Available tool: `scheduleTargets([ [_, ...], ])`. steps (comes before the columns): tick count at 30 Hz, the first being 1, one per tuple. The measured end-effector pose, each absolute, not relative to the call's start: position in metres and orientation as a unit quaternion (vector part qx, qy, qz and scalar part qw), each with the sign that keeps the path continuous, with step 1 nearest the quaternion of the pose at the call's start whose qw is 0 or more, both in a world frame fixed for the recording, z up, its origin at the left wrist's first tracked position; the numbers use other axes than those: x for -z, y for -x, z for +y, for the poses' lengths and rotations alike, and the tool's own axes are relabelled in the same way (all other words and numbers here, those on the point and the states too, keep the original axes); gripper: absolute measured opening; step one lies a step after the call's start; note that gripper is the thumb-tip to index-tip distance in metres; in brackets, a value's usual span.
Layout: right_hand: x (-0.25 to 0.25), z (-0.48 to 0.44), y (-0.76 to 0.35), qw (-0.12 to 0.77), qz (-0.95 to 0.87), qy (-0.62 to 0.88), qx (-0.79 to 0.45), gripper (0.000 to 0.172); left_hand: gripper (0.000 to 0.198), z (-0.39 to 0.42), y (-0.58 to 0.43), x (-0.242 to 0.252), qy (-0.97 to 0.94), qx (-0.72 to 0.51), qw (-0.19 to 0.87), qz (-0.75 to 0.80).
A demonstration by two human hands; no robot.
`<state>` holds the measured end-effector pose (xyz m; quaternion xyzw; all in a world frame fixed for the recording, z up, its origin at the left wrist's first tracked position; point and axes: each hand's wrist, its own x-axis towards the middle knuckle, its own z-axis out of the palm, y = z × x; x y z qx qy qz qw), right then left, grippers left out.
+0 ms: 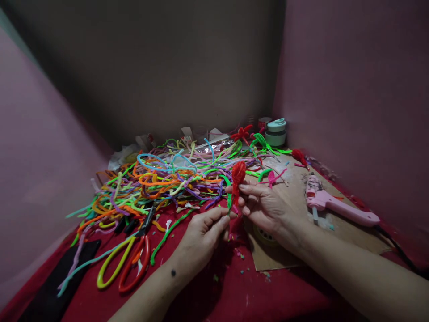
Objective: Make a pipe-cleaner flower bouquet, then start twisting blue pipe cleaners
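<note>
Both my hands hold one small piece made of fuzzy craft wire: a red twisted bud (238,175) on a green stem. My left hand (201,235) pinches the lower end of the stem between thumb and fingers. My right hand (264,204) grips the piece just under the red bud, fingers pressed together. The piece stands roughly upright above the red table cover (234,290). Behind it lies a big tangled heap of coloured craft wires (161,179).
Scissors with red and yellow handles (129,264) lie at the left front, beside a black flat object (56,286). A pink glue gun (335,205) rests on a cardboard sheet (335,232) at the right. A teal lidded tub (276,132) and finished red flowers (241,133) sit at the back.
</note>
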<state>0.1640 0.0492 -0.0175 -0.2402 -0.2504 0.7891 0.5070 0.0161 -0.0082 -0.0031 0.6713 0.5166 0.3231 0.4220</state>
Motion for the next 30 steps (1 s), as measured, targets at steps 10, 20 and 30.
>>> scheduleTargets([
  [10, 0.017, 0.046, -0.16, 0.535, -0.325, 0.251, -0.738, 0.011, 0.017, -0.009, -0.014, 0.015, -0.725, -0.334, 0.247, 0.549],
  [20, 0.016, 0.044, -0.157, 0.541, -0.334, 0.256, -0.729, 0.006, 0.021, -0.006, -0.013, 0.019, -0.772, -0.322, 0.191, 0.514],
  [30, 0.022, 0.048, -0.158, 0.533, -0.329, 0.278, -0.728, 0.004, 0.022, -0.01, -0.012, 0.015, -0.784, -0.31, 0.217, 0.492],
])
